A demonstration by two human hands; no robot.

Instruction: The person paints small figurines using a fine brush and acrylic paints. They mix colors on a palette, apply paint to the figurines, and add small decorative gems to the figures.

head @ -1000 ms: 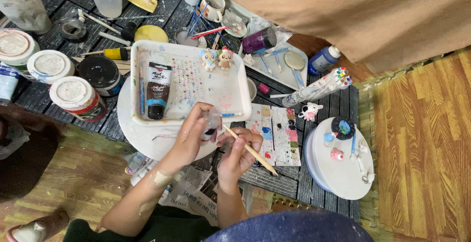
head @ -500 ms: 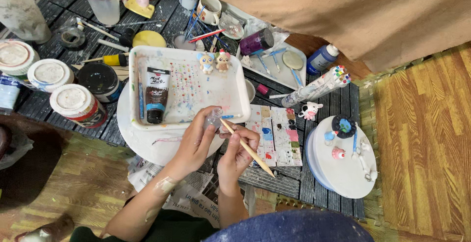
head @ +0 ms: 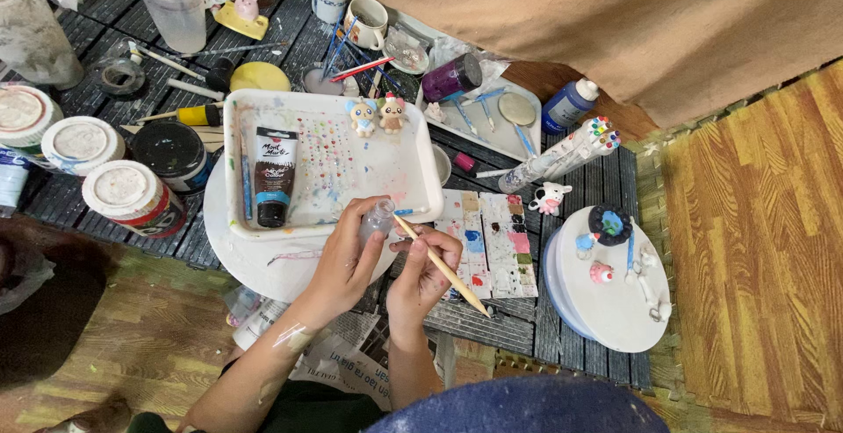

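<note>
Fingers of the left hand point(head: 347, 262) are curled closed around a small clear figurine-like object point(head: 379, 220), pale and glassy, pinched between thumb and fingertips just at the near edge of the white rectangular plastic tray point(head: 420, 152). That forearm runs up from the lower left, wrist bent slightly inward, with a smear of pale paint near the wrist. Just right of it, the right hand point(head: 424, 270) is closed in a pencil grip on a thin wooden-handled paintbrush point(head: 439, 263), whose tip meets the small clear object while the handle slants down to the right over the dark slatted worktop point(head: 580, 178). Both hands sit close together, almost touching, above the rim of a round white turntable point(head: 263, 262) that lies beneath the tray.

In the tray lie a black tube of paint point(head: 274, 176) on the left and two small painted animal figurines point(head: 376, 115) at the far edge. Right of the hands lies a paint-smeared rectangular palette card point(head: 492, 244), and farther right a round white stand point(head: 610, 297) carrying tiny coloured pieces.

Compared with a second ago, the hands have shifted a little nearer and to the right, off the tray's middle edge toward its near right corner; the grip on both object and brush is unchanged, and the brush keeps the same slant.
</note>
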